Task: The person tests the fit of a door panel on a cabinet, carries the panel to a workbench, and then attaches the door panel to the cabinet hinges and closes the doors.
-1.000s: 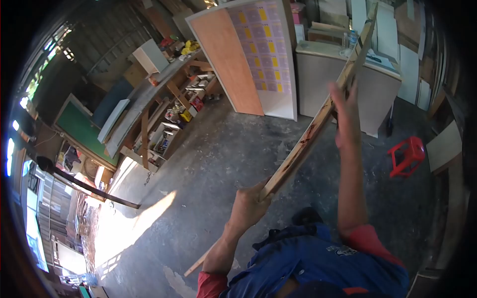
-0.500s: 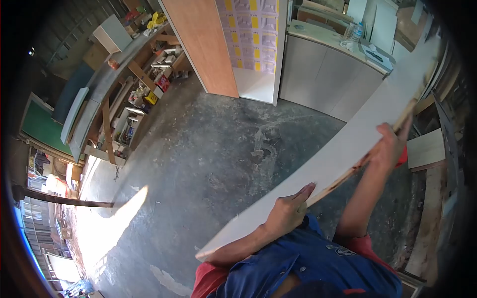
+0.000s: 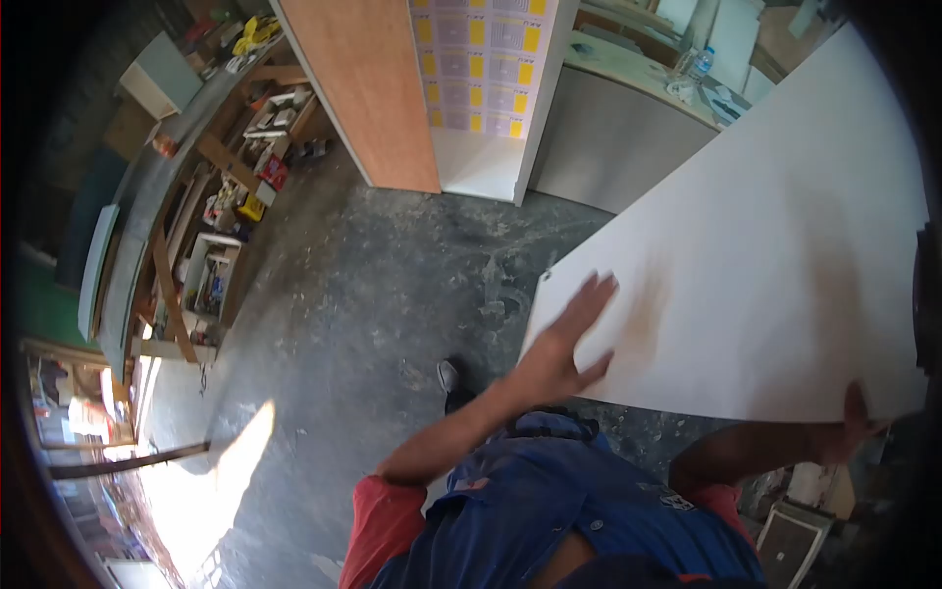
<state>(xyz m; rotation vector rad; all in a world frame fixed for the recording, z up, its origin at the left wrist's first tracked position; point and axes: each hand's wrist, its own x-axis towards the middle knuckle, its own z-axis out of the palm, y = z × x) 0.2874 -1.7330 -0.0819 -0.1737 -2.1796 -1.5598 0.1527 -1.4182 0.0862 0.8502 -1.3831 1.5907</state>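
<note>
A large white panel [image 3: 726, 245] fills the right side of the view, its broad face turned up towards me. My left hand [image 3: 564, 348] is open with fingers spread over the panel's left end. Whether its palm touches the surface I cannot tell. At the near right corner my right hand [image 3: 852, 427] grips the panel's lower edge, thumb on the white face and the other fingers hidden underneath. A blurred reflection of the left hand shows on the glossy surface.
Ahead stands a tall cabinet [image 3: 402, 98] with a wood-coloured door. A grey-fronted counter [image 3: 618, 137] beside it bears a plastic bottle [image 3: 702, 64]. Along the left runs a cluttered workbench [image 3: 196, 128]. A framed piece [image 3: 793, 540] leans low at the right.
The panel has swung from edge-up to face-up and shifted right. My left hand has let go of its edge and spread out. My right hand has moved down to the near right corner.
</note>
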